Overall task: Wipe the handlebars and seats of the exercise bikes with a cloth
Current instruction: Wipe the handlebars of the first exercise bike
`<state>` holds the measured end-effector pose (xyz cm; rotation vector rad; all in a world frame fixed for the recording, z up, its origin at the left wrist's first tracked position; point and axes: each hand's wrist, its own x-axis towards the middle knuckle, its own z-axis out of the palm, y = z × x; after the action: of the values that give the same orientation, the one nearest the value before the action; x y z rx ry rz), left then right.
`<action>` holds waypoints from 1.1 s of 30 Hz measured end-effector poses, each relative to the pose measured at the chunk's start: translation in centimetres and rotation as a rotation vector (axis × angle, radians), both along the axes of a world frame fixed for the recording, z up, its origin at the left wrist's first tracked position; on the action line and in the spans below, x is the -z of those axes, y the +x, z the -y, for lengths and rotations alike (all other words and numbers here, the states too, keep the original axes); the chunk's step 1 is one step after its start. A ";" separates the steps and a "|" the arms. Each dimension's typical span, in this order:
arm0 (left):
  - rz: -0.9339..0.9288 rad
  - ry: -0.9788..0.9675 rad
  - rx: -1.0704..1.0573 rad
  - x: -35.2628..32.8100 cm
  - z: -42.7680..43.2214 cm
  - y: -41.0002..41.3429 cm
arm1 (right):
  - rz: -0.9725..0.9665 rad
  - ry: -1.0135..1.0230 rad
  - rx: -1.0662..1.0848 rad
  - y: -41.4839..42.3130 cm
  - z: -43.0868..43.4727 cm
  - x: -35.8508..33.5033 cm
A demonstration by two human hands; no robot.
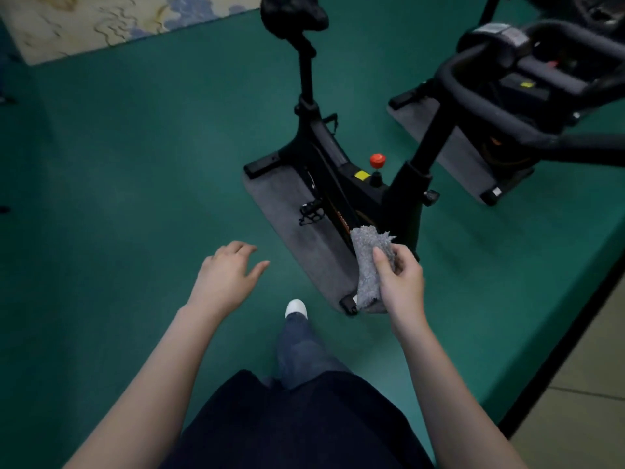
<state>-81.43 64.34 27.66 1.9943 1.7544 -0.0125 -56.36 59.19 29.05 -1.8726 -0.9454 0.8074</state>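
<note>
One shaggy grey folded cloth [367, 265] in pinch of right hand [401, 282]; left hand [225, 275] spread.

Worn on the head, wide-angle, facing forward and steeply down at the green floor [101, 170]. Close above the left hand [226, 279] and right hand [402, 282]; exercise bike [321, 143] just ahead.
</note>
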 end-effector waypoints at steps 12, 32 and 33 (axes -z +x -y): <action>-0.027 0.066 0.098 -2.3 -16.0 3.9 | 0.010 -0.003 -0.068 1.3 -16.7 -1.1; 0.110 0.176 0.791 -4.4 -39.8 4.3 | -0.004 0.079 0.661 -6.9 -29.0 -2.3; 0.125 0.177 0.828 -4.6 -40.6 4.5 | -0.010 0.079 0.703 -7.4 -29.3 -2.5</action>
<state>-76.94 104.95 32.21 2.6416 0.7757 -0.0042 -63.75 88.52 31.57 -1.9354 -0.2547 0.3415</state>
